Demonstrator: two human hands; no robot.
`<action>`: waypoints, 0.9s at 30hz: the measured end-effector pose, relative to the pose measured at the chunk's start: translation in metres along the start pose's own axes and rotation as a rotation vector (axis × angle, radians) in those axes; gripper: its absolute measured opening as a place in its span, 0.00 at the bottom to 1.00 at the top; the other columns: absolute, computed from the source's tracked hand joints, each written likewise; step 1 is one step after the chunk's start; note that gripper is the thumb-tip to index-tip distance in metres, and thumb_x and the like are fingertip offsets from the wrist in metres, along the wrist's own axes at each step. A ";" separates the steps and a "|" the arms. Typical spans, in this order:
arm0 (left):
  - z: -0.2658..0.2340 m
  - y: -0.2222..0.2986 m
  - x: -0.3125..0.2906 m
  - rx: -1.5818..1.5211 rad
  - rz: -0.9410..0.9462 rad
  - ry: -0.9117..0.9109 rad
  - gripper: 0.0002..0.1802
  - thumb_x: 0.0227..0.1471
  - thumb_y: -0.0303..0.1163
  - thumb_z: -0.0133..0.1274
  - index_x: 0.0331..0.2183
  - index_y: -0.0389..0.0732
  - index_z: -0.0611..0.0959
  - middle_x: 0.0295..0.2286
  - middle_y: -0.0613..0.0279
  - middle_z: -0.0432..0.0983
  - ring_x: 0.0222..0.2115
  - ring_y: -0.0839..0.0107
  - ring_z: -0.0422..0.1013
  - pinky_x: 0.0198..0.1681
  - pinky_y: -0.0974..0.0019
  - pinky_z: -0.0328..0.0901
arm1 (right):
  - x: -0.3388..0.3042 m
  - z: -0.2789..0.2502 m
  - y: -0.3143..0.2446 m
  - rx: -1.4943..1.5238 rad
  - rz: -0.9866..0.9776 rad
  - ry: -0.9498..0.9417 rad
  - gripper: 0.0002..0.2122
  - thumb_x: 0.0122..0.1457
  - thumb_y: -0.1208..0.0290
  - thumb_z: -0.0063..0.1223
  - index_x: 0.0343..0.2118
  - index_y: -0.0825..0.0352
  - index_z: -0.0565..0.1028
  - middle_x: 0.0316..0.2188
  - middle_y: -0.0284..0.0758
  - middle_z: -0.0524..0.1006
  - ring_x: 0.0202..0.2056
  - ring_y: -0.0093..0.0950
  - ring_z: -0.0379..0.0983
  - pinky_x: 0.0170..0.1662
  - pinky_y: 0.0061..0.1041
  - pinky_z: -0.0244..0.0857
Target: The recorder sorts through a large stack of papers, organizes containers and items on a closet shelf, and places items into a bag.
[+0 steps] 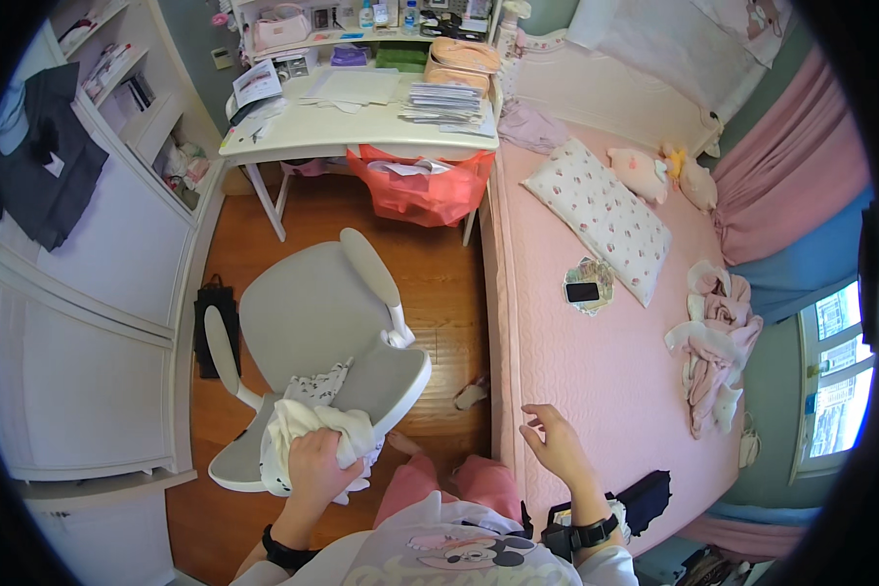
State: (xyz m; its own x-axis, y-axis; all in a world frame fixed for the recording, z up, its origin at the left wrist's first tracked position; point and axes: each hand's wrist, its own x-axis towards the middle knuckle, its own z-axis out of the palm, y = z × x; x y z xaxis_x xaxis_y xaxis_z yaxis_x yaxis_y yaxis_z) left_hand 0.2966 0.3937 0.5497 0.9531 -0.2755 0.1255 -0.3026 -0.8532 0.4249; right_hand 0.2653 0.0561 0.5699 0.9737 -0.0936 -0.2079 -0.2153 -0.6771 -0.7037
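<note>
Your left hand (314,467) has its fingers closed into a bunched white cloth (308,430) lying on the seat of the one grey swivel chair (313,322), while your right hand (554,441) hovers open and empty over the near edge of the pink bed (596,381). That cloth looks light, soft and floppy, so I judge it will sag wherever unsupported; gather it by a full handful or an edge. Farther out I count one phone (582,291), one flowered pillow (601,217), one heap of pink clothes (715,337), two soft toys (664,174), and one cluttered white table (361,122).
</note>
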 end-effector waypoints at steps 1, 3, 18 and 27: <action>-0.001 -0.001 -0.002 -0.009 0.003 0.001 0.18 0.22 0.36 0.60 0.21 0.41 0.73 0.19 0.61 0.68 0.22 0.62 0.66 0.28 0.61 0.57 | 0.005 0.000 -0.004 -0.007 -0.030 -0.008 0.13 0.49 0.74 0.50 0.39 0.70 0.69 0.35 0.44 0.71 0.32 0.36 0.72 0.34 0.30 0.66; -0.004 -0.005 -0.005 0.005 0.009 0.014 0.17 0.22 0.36 0.60 0.20 0.41 0.73 0.19 0.61 0.68 0.22 0.62 0.66 0.27 0.62 0.57 | 0.013 -0.001 -0.012 -0.022 -0.070 -0.017 0.13 0.49 0.74 0.50 0.39 0.70 0.69 0.34 0.44 0.71 0.32 0.37 0.72 0.34 0.31 0.66; -0.007 -0.019 -0.019 0.026 0.075 0.077 0.18 0.21 0.38 0.59 0.20 0.41 0.73 0.19 0.62 0.69 0.21 0.64 0.66 0.27 0.64 0.57 | 0.012 0.002 -0.025 -0.083 -0.096 -0.100 0.14 0.49 0.73 0.51 0.40 0.69 0.69 0.36 0.45 0.70 0.34 0.37 0.71 0.36 0.31 0.65; -0.013 -0.019 -0.022 0.051 0.079 0.063 0.16 0.24 0.37 0.58 0.21 0.41 0.74 0.19 0.63 0.69 0.22 0.65 0.66 0.27 0.64 0.58 | 0.035 0.002 -0.020 -0.067 -0.174 -0.097 0.14 0.49 0.73 0.51 0.39 0.70 0.69 0.35 0.45 0.70 0.33 0.37 0.71 0.36 0.31 0.65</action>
State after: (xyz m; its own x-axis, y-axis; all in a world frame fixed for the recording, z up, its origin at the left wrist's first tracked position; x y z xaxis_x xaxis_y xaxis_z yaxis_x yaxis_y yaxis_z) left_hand 0.2816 0.4216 0.5502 0.9245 -0.3158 0.2134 -0.3753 -0.8518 0.3655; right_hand 0.3040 0.0676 0.5755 0.9832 0.0979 -0.1543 -0.0359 -0.7244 -0.6885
